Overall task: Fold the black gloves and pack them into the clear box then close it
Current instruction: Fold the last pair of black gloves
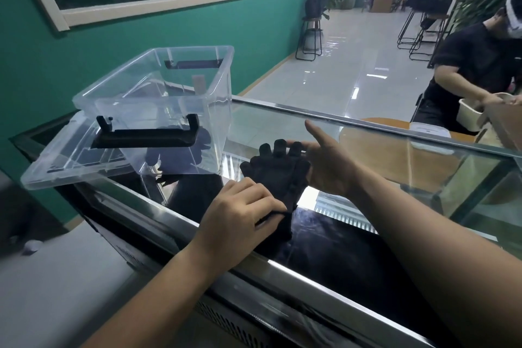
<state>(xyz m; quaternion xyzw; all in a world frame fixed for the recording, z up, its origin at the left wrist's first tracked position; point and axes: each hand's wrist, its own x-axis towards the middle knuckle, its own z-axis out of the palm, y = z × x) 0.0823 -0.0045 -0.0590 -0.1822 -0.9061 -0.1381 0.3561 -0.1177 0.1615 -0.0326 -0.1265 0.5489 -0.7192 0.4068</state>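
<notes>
Black gloves (275,175) lie flat on the glass counter top (367,155), fingers pointing away from me. My left hand (240,215) presses down on the cuff end and pinches its edge. My right hand (322,161) touches the finger end from the right, index finger raised and pointing away. The clear box (158,110) stands open to the left of the gloves, with black latch handles on its near and far rims. Its clear lid (65,164) lies under the box and sticks out past the counter's left end.
The counter is a glass display case with a metal front edge (254,260). A teal wall runs along the left. Across the counter at right a person (477,70) handles a white container. Stools and plants stand on the tiled floor beyond.
</notes>
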